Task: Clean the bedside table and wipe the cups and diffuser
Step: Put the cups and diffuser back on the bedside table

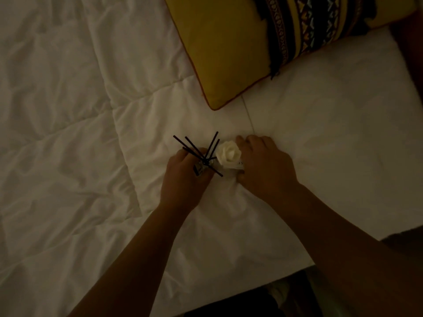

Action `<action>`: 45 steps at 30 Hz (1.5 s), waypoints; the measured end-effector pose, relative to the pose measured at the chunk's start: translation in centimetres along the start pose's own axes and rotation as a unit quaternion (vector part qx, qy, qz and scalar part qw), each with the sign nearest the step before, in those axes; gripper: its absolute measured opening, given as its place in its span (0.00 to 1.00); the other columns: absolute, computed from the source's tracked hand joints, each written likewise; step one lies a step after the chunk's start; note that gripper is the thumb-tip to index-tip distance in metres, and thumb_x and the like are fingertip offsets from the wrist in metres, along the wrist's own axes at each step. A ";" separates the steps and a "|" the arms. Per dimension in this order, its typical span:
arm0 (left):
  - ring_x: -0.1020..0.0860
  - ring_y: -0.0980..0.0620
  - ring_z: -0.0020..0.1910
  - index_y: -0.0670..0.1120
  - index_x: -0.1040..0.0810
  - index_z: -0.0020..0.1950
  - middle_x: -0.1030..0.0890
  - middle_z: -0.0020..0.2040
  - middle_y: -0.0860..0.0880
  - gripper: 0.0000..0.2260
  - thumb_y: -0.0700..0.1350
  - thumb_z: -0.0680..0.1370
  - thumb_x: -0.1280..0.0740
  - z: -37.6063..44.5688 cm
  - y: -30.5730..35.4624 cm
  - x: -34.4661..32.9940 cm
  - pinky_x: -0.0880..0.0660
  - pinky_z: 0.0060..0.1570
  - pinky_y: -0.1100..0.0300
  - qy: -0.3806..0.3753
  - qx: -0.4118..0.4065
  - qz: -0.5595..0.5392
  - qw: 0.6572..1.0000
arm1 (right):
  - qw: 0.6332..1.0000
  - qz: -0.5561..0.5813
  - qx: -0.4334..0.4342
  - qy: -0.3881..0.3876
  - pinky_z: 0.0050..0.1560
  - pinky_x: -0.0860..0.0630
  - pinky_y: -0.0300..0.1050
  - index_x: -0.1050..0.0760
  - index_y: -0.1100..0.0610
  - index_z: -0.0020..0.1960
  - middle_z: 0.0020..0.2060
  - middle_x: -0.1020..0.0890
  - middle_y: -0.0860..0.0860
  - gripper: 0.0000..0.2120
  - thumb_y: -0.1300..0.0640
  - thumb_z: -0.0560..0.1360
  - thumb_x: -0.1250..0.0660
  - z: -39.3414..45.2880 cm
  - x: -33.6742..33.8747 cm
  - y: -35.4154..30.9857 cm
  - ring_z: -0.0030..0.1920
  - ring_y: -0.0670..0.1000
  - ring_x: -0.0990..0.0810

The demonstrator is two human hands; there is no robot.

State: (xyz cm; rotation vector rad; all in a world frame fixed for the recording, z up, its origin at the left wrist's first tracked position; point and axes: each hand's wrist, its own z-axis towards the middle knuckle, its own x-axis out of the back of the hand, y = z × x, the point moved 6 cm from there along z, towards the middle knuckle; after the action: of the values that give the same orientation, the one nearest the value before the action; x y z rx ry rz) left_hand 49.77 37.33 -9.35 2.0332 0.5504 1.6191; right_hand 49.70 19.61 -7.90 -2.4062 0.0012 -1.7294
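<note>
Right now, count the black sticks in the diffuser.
5 or so, fanned out of the bottle neck between the two hands: three lean up-left, two up-right beside the white flower. Dim light and overlap may hide more.

Two bare forearms [128,255]; no sleeves (or rings) showing.

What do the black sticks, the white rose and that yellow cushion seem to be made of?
Black sticks: thin, straight, matte, probably rattan or fibre diffuser reeds.
White rose: smooth, even, stiff-looking petals, likely foam or fabric rather than a real flower.
Yellow cushion: smooth woven cloth with slight sheen, a patterned embroidered-looking band and dark fringe.
The dim light leaves all this uncertain.
</note>
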 end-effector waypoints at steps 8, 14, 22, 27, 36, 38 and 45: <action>0.30 0.61 0.52 0.52 0.22 0.60 0.24 0.54 0.57 0.17 0.53 0.72 0.31 -0.2 4.3 0.9 0.38 0.47 0.74 0.010 -0.063 -0.032 0.997 | 0.991 0.067 -0.117 0.020 0.36 0.30 0.47 0.35 0.55 0.60 0.54 0.30 0.53 0.36 0.37 0.62 0.25 -3.8 0.9 3.9 0.50 0.55 0.26; 0.30 0.67 0.49 0.53 0.22 0.58 0.26 0.53 0.60 0.15 0.51 0.73 0.29 -0.7 11.0 -1.1 0.34 0.46 0.74 -0.027 -0.147 -0.054 0.987 | 0.959 0.205 -0.185 0.058 0.39 0.32 0.46 0.35 0.54 0.60 0.45 0.30 0.49 0.42 0.26 0.59 0.35 -9.2 2.7 8.8 0.44 0.51 0.29; 0.30 0.75 0.50 0.66 0.29 0.58 0.28 0.50 0.67 0.18 0.51 0.73 0.28 -5.6 24.5 -8.3 0.33 0.48 0.71 -0.158 -0.278 -0.074 0.945 | 0.886 0.327 -0.290 0.152 0.45 0.33 0.44 0.36 0.52 0.65 0.51 0.31 0.47 0.34 0.35 0.68 0.31 -23.6 2.5 17.6 0.50 0.48 0.31; 0.31 0.77 0.51 0.65 0.29 0.57 0.29 0.50 0.70 0.17 0.50 0.74 0.28 -12.4 31.7 -13.6 0.33 0.47 0.78 -0.224 -0.355 -0.087 0.904 | 0.822 0.360 -0.376 0.233 0.41 0.38 0.32 0.31 0.52 0.65 0.51 0.29 0.45 0.27 0.47 0.71 0.27 -34.5 1.0 21.9 0.48 0.44 0.32; 0.29 0.76 0.45 0.52 0.23 0.55 0.27 0.46 0.62 0.12 0.45 0.73 0.27 -28.1 41.6 -26.0 0.37 0.47 0.82 -0.367 -0.377 -0.081 0.847 | 0.792 0.286 -0.487 0.231 0.43 0.35 0.42 0.25 0.55 0.60 0.49 0.19 0.54 0.12 0.56 0.78 0.35 -56.7 -3.9 27.7 0.47 0.53 0.23; 0.30 0.78 0.47 0.56 0.24 0.54 0.26 0.50 0.62 0.14 0.46 0.72 0.26 -31.8 43.9 -28.9 0.37 0.48 0.82 -0.381 -0.370 -0.091 0.842 | 0.789 0.270 -0.508 0.214 0.44 0.35 0.42 0.25 0.55 0.60 0.49 0.19 0.54 0.11 0.55 0.78 0.35 -61.3 -5.0 29.4 0.48 0.53 0.23; 0.28 0.77 0.45 0.56 0.23 0.54 0.21 0.48 0.59 0.12 0.49 0.73 0.26 -39.9 49.4 -35.7 0.35 0.44 0.81 -0.397 -0.374 -0.097 0.832 | 0.786 0.212 -0.545 0.200 0.44 0.31 0.46 0.24 0.57 0.59 0.49 0.20 0.57 0.11 0.57 0.77 0.34 -70.9 -7.8 34.3 0.48 0.58 0.23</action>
State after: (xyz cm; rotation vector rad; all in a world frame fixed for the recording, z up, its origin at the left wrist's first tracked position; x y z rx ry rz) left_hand 3.72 -18.44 -0.53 1.7145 -0.1774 0.5741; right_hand -15.96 -23.49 1.62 -2.1352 1.9016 -2.2552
